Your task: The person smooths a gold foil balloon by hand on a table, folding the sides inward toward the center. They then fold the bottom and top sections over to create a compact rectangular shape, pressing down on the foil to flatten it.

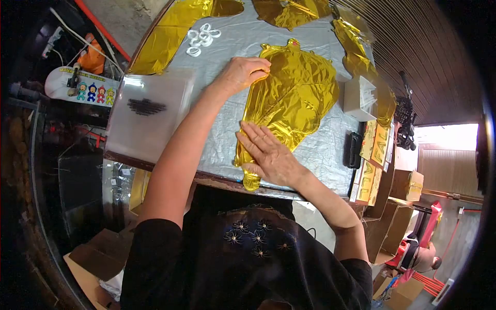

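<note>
Head view, at the middle of the table, showed a crinkled gold foil piece (297, 88) spread flat on the grey, wrinkled cover (222, 126). Its broad, rounded part lay away from the person, with a small red mark at the tip, and its narrow end reached the near table edge.

The left hand (246, 72) was at the foil's left edge, partway up the broad part, fingertips and thumb drawn together on that edge. Most of the foil thus lay to the right of this pinch. The right hand (272, 159) lay palm down across the narrower lower part, fingers extended and pointing up and to the left, not closed around anything.

Further out, a cluster of white rings (202, 39) sat beyond the left hand, and a clear plastic sheet (178, 95) with dark strips (146, 107) lay at the left. Other gold foil pieces (165, 39) lay along the far and side edges. Right of the foil stood a white box (356, 103) holding white slips, with a black case (353, 150) nearer the person, beside yellow printed boxes (368, 181). Off the table were a decorated skateboard (59, 85) at the left and another person (421, 258) at the lower right.
</note>
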`<state>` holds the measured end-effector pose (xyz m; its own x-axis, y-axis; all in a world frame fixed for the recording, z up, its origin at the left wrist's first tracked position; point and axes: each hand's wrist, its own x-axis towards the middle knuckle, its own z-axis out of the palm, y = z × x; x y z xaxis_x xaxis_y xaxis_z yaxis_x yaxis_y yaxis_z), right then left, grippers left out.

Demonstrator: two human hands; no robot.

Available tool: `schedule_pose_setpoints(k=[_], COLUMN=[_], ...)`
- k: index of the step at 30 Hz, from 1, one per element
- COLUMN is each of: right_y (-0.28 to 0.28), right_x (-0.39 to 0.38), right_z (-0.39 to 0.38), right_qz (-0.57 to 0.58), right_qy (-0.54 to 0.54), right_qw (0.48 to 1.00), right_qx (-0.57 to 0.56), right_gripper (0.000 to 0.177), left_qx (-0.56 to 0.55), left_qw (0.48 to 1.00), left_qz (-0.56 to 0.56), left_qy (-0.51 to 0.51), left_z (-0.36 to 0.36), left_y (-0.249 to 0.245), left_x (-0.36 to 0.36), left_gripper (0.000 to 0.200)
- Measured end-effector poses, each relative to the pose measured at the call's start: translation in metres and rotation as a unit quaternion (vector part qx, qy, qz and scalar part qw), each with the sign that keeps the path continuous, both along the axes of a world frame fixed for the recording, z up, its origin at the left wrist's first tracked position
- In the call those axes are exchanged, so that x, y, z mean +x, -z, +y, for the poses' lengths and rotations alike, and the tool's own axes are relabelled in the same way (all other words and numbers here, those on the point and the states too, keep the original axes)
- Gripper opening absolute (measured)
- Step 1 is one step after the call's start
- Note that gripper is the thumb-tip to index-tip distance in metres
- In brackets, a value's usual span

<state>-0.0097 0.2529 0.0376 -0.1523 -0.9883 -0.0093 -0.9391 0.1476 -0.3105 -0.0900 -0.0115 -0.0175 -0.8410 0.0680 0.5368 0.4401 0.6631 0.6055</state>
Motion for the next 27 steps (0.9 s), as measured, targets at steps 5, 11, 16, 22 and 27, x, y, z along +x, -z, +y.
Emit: schedule_pose_setpoints(k=[5,11,16,22,27], right_y=[-0.001,0.001,0.004,0.008,0.010], right_x=[0.014,0.016,0.015,0.015,0.015], right_z=[0.009,0.009,0.010,0.012,0.010], right_qz=[-0.041,-0.029,-0.034,-0.037,-0.027], right_qy=[-0.011,-0.009,-0.012,-0.009,-0.007], right_qw=[0.999,1.000,0.999,0.999,0.999], right_qx=[0.007,0.003,-0.005,-0.026,-0.040], right_gripper=[0.078,0.076,0.075,0.075,0.074], left_qx=[0.009,0.037,0.134,-0.152,-0.128], left_qw=[1.000,0.998,0.990,0.986,0.991], left_qz=[0.001,-0.047,-0.039,0.065,0.018], left_qy=[0.005,0.009,-0.034,0.006,-0.040], left_z=[0.001,-0.008,-0.013,0.014,0.047], left_y=[-0.001,-0.003,-0.023,-0.004,0.003], left_x=[-0.001,-0.010,-0.006,-0.002,0.000], left_gripper=[0.016,0.017,0.021,0.026,0.035])
